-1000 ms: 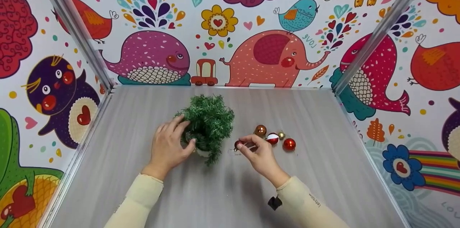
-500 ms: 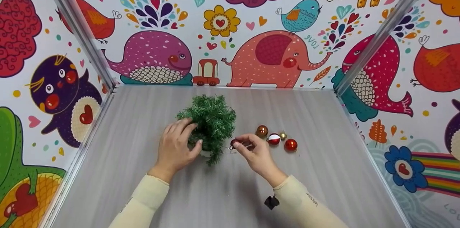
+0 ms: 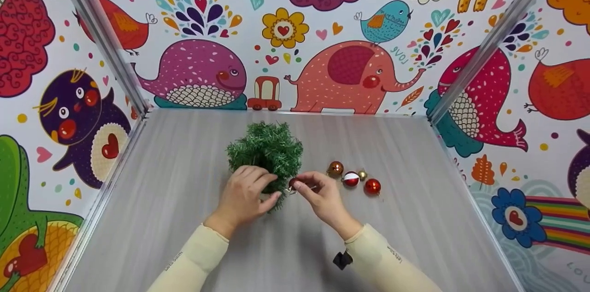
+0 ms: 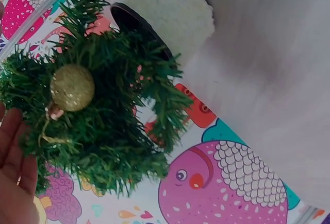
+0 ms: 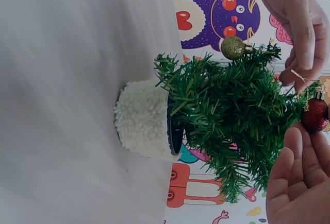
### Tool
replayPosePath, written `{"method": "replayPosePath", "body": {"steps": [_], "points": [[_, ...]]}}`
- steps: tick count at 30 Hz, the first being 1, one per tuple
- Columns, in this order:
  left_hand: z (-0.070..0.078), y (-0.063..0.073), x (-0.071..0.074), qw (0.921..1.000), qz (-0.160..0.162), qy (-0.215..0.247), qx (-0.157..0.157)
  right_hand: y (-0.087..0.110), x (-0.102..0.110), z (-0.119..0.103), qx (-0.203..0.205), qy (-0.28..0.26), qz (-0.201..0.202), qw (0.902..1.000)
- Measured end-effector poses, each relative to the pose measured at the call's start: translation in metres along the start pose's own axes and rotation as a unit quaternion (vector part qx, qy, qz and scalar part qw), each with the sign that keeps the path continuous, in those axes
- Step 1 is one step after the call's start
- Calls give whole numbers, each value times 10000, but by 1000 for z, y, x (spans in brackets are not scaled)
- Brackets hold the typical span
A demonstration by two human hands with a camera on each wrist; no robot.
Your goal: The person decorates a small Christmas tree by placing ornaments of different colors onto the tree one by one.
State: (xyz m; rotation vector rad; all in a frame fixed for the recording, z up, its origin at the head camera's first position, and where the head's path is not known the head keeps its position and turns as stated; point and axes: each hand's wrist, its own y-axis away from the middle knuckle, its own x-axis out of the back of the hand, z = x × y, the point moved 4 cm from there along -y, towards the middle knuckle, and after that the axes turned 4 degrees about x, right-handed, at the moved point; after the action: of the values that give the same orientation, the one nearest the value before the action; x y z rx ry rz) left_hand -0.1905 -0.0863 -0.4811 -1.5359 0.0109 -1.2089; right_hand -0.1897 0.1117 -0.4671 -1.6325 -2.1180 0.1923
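Note:
A small artificial Christmas tree stands on the table, its white rough-textured pot showing in the wrist views. My right hand pinches a dark red glitter Christmas ball by the tree's right side, the ball's cap and gold string facing the branches. On the near side of the tree is my left hand, thumb and forefinger apart beside the branches. In the right wrist view, its fingertips are close to the gold string. A gold glitter ball sits among the branches.
Right of the tree lie loose balls: a copper one, a red-and-white one, a small gold one and a shiny red one. Printed cartoon walls and metal posts enclose the grey table.
My left hand has moved right and toward the near side of the tree. My right hand has carried the dark red ball left, up to the branches.

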Motion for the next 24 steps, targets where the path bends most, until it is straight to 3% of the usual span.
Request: {"method": "replayPosePath", "body": {"steps": [11, 19, 24], "points": [[6, -3, -9, 9998, -31, 191, 71, 1, -1, 9, 84, -85, 4, 9999], [6, -9, -7, 9991, 11, 333, 260, 4, -2, 19, -205, 32, -72, 9998], [6, -13, -7, 9990, 15, 316, 318, 5, -6, 41, -302, 90, -178, 9993]]}}
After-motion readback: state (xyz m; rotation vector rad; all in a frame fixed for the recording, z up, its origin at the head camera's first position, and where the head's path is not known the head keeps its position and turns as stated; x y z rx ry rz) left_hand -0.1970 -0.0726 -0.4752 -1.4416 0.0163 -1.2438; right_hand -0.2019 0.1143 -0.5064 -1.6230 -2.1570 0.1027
